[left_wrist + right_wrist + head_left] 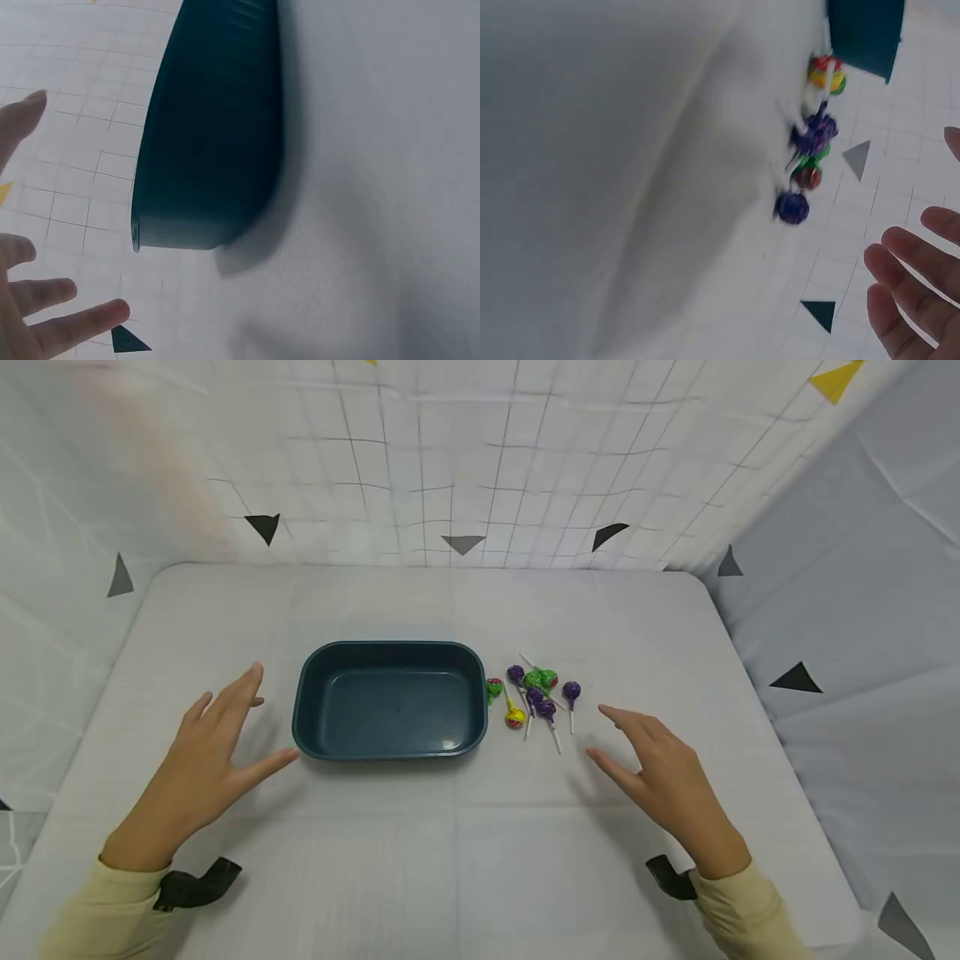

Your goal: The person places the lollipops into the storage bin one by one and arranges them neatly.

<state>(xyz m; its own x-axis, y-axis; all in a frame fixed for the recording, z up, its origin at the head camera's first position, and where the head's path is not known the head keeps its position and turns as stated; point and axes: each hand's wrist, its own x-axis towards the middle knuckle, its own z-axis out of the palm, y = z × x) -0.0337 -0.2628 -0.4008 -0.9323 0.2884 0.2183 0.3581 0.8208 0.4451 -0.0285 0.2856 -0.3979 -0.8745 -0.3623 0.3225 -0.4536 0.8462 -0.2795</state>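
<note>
A dark teal rectangular tub point(390, 756) sits on the table, holding nothing. Just right of it lies a loose group of lollipops, among them a yellow lollipop point(514, 717), a green lollipop point(549, 678) and a purple lollipop point(572, 691). My left hand point(213, 756) hovers by the tub's left end, fingers spread and thumb toward the rim. To the right of the lollipops my right hand point(663, 772) is held with fingers extended and thumb apart, gripping nothing. In the left wrist view the tub point(214, 135) shows from its side, beyond the spread fingers.
The white-covered table point(420, 868) has rounded far corners. Behind it hangs a white sheet with a grid point(465, 468), and a grey-white sheet point(885, 652) hangs on the right. Black triangle markers point(797, 678) are stuck on the sheets.
</note>
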